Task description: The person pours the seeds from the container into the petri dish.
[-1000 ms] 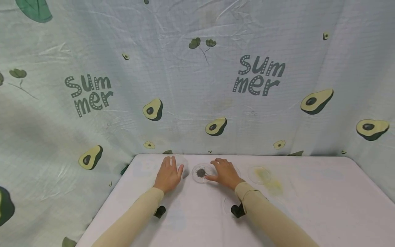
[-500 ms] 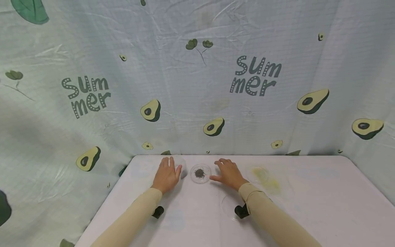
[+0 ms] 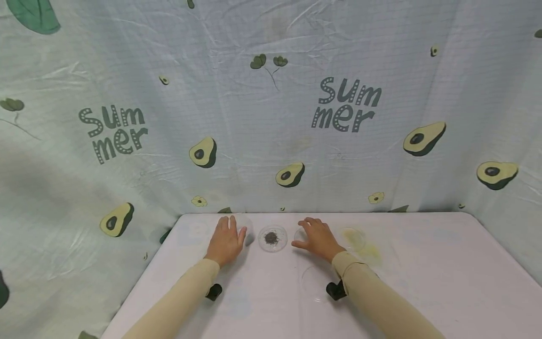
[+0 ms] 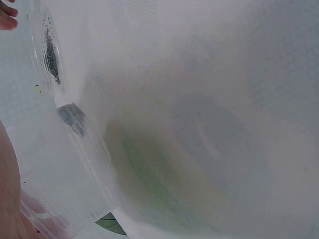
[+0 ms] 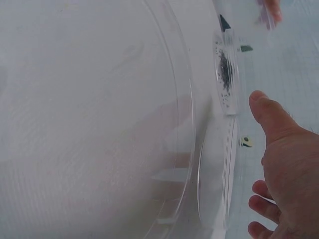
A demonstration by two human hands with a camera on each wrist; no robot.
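A round clear petri dish [image 3: 261, 239] lies on the table, with a small heap of dark grains [image 3: 271, 238] in its middle. Left of it, my left hand [image 3: 226, 241] grips a clear, see-through container [image 4: 65, 184], whose rim shows beside the palm. The container's exact shape is hard to make out. To the dish's right is my right hand [image 3: 316, 241], thumb apart from the fingers, holding nothing. Beside and partly under this hand lies another clear dish [image 5: 214, 184]. The grain dish also shows beyond the right thumb [image 5: 271, 117].
A third clear round dish [image 5: 192, 107] lies nearer, its outline faint by the right wrist. Farther right, a clear dish [image 3: 353, 238] sits beside a yellowish patch [image 3: 370, 252]. A printed cloth [image 3: 254, 117] hangs behind the pale table [image 3: 423, 282].
My right hand has drawn off to the right from the edge of the grain dish. The left hand stays in place. The head view has turned slightly to the right.
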